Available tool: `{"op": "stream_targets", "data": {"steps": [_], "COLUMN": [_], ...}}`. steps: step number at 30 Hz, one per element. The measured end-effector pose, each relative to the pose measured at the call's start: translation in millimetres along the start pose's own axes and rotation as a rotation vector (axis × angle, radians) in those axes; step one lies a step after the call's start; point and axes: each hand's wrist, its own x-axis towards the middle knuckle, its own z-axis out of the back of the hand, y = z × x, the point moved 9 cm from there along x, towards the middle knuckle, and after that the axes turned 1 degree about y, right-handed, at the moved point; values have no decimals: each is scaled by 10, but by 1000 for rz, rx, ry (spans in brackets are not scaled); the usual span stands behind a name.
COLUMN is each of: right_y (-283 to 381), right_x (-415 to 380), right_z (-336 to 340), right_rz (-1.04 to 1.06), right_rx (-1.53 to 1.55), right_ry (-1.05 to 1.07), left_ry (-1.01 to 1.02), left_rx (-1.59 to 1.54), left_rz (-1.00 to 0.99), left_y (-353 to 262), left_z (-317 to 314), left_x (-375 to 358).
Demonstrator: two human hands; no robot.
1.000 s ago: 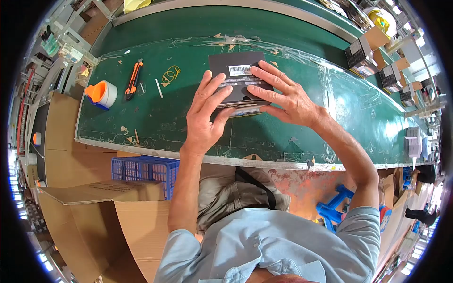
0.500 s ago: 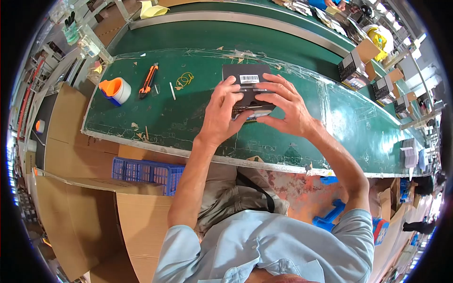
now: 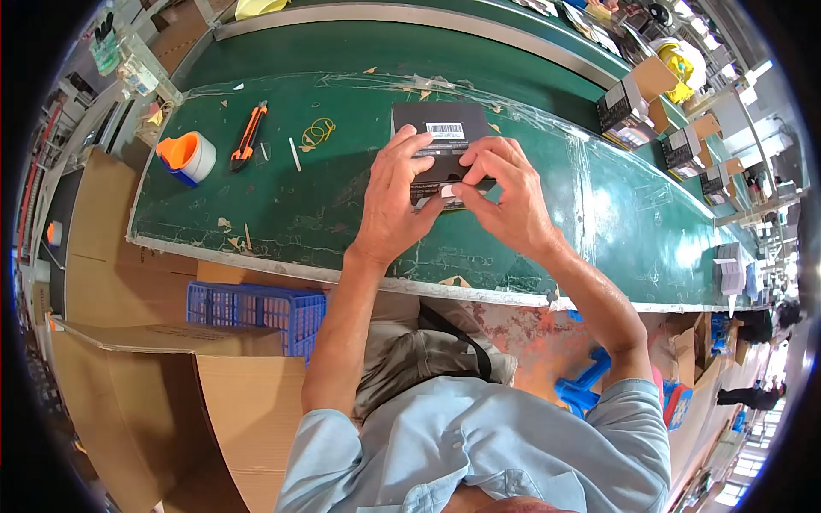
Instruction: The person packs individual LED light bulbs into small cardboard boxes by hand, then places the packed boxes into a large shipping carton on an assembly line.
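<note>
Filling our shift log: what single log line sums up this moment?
left hand: on black box | right hand: pinching box's near edge | bench: tape roll, orange knife, rubber bands

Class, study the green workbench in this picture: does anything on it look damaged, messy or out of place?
Yes. The green bench top is scuffed, with paper scraps littering it and peeling tape along its far edge. The black box under both hands looks intact.

Factory packing line: green conveyor belt
</note>
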Motion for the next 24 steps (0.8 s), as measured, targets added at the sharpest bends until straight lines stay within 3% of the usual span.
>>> {"op": "stream_targets", "data": {"steps": [6, 11, 24], "right_y": [-16, 68, 94], "right_x": [18, -85, -188], "right_z": [-7, -32, -115], "right_rz": [17, 277, 307], "right_rx": [-46, -172, -222], "right_ry": [-19, -78, -77], "left_ry": [-35, -44, -10], "left_rx": [-34, -50, -72], "left_rz": [2, 16, 28], "left_y": [-18, -6, 27], "left_z": [7, 16, 10], "left_x": [7, 3, -5]}}
